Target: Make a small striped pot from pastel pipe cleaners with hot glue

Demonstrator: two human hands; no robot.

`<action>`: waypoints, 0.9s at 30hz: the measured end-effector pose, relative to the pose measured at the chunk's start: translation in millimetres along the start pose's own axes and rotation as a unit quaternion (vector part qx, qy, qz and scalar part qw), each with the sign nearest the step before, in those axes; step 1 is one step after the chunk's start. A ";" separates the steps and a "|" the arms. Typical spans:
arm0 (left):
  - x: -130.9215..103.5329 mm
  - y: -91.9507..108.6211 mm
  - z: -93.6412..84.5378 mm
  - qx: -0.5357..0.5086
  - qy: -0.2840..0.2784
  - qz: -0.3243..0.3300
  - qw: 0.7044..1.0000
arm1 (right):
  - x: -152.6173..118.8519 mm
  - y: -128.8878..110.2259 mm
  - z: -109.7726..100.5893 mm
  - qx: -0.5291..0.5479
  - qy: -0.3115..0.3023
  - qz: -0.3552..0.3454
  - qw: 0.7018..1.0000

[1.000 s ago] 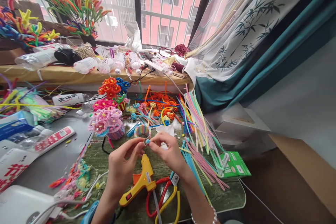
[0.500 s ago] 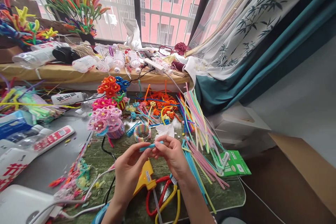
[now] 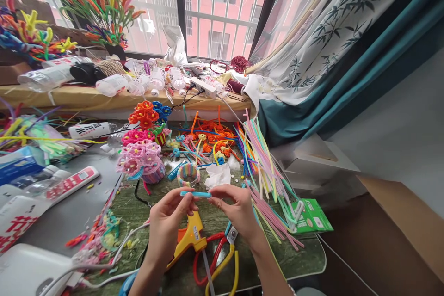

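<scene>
A short light-blue pipe cleaner (image 3: 198, 194) lies level between my two hands, above the green table mat. My left hand (image 3: 169, 215) pinches its left part between thumb and fingers. At its right end, the fingertips of my right hand (image 3: 236, 208) are closed on it. Below my hands lie a yellow hot glue gun (image 3: 192, 238) and pliers with red and yellow handles (image 3: 225, 249). Just beyond my fingers are a striped pastel ring (image 3: 188, 175) and a crumpled white tissue (image 3: 218, 175).
Pipe-cleaner flowers (image 3: 138, 159) stand in a striped pot at the left. Bundles of loose pipe cleaners (image 3: 260, 162) and a green packet (image 3: 312, 216) lie to the right. A white cable (image 3: 121, 254) crosses the lower left. Plastic bottles (image 3: 113, 84) line the windowsill.
My hands have moved apart, my right hand shifting right. The light-blue pipe cleaner, tilted and mostly covered by fingers before, now lies level with more of its length showing.
</scene>
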State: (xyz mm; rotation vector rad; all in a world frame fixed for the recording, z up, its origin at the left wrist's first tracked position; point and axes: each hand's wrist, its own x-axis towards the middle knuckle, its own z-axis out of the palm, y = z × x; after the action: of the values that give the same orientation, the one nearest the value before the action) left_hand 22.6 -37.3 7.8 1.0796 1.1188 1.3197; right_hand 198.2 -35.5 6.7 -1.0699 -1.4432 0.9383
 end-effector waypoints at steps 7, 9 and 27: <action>1.6 -2.5 -2.7 0.013 0.012 0.022 1.000 | 9.0 7.1 1.1 0.030 -0.027 0.026 0.999; 2.1 -2.5 -2.9 0.029 0.011 0.028 0.999 | 11.5 10.6 2.7 0.054 -0.029 0.049 0.997; -5.3 2.5 -30.0 0.353 0.137 0.098 0.921 | 15.6 32.9 3.9 -0.044 0.011 -0.119 0.992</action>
State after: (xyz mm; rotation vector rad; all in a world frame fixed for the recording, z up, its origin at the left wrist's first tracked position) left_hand -7.1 -43.8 5.6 1.5892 1.8180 1.2693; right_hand 197.8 -11.0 -20.5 -0.9440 -1.5660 0.6952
